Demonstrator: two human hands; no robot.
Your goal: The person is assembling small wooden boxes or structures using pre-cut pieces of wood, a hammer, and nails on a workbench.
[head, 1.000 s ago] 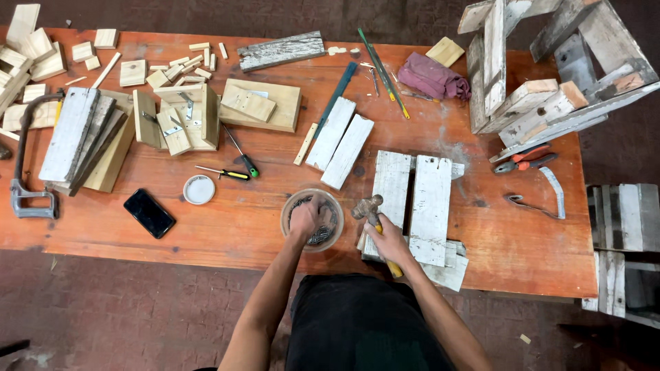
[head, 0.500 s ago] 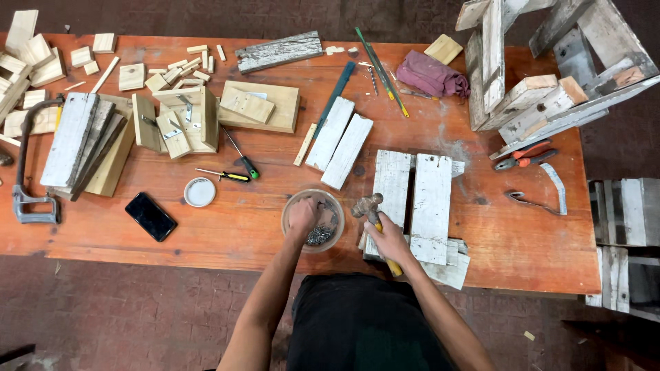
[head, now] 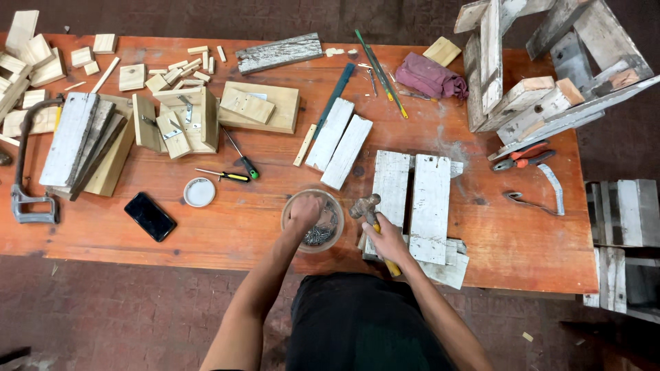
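Desk (head: 206, 237): orange-red top, viewed from above; its left end and far edge are cut off by the frame, its near edge partly covered by the person's torso.

Pallet frame (head: 543, 75): weathered wood, far right corner, overhanging the desk and cropped at the top.

White boards (head: 430, 206): two painted slats side by side just right of centre, lying on further scraps whose shapes are mostly covered. Two more white slats (head: 340, 144) lie angled behind them.

Stacked planks (head: 75, 141): left side, grey and pale, with a dark metal clamp (head: 27, 185) beside them, its far part hard to read.

Wooden offcuts (head: 172, 65): many small blocks scattered across the far left; count unclear.

Maroon cloth (head: 430, 75): bunched, far centre-right.

Pliers (head: 522, 156), red-handled, and a bent metal piece (head: 546, 189): right side.

Black phone (head: 150, 216), round white lid (head: 199, 192), two screwdrivers (head: 234, 168): left of centre.

Round bowl (head: 330, 230): clear, near edge, centre, holding small dark nails (head: 320, 235), individually indistinct.

Left hand (head: 304, 211): arm reaching forward, fingers dipped into the bowl and bunched over the nails; whether the grip has closed on any cannot be told.

Right hand (head: 386, 237): grip wrapped around a hammer (head: 368, 208), yellow handle end showing below the wrist, metal head just right of the bowl, over the left board's near end.
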